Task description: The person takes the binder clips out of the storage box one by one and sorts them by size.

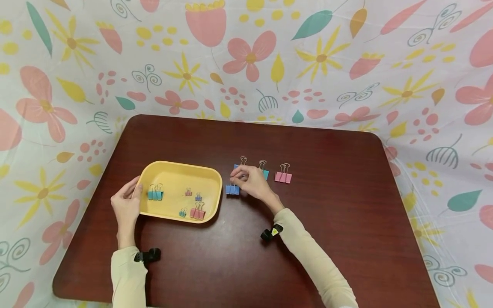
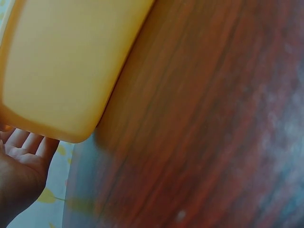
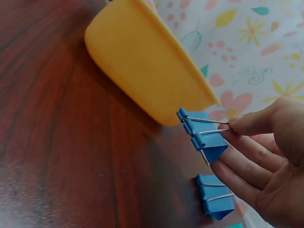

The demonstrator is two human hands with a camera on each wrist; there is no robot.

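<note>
a: status on the hands?

b: right hand (image 1: 252, 182) pinches a blue clip (image 3: 205, 138) by its wire handles, thumb and forefinger closed tight on the wires. clip is lifted off the table (image 1: 331, 222), just right of the yellow tray (image 1: 217, 182), near its rim.

a: left?

b: left hand (image 1: 126, 204) rests against the tray's left end, fingers fairly straight along the wall, holding nothing else. looks like it's steadying the tray.

a: what's in the tray?

b: a teal clip (image 1: 155, 193) near the left hand, a pink clip (image 1: 197, 212) at the front, and a few small ones between. can't tell more on those, too small.

a: still on the table?

b: second blue clip (image 3: 214, 196) just under the right palm, another teal one behind the fingers, mostly hidden, and a pink clip (image 1: 283, 176) further right, apart from the hand.

a: tips for the step?

b: my read: the step is carrying the clip over the rim. pinch is on thin wires, so the body can swing. keep both wires together, lift clear of the rim, release low over bare tray floor so it doesn't bounce out. left hand should hold the tray from sliding on the slick wood.
</note>
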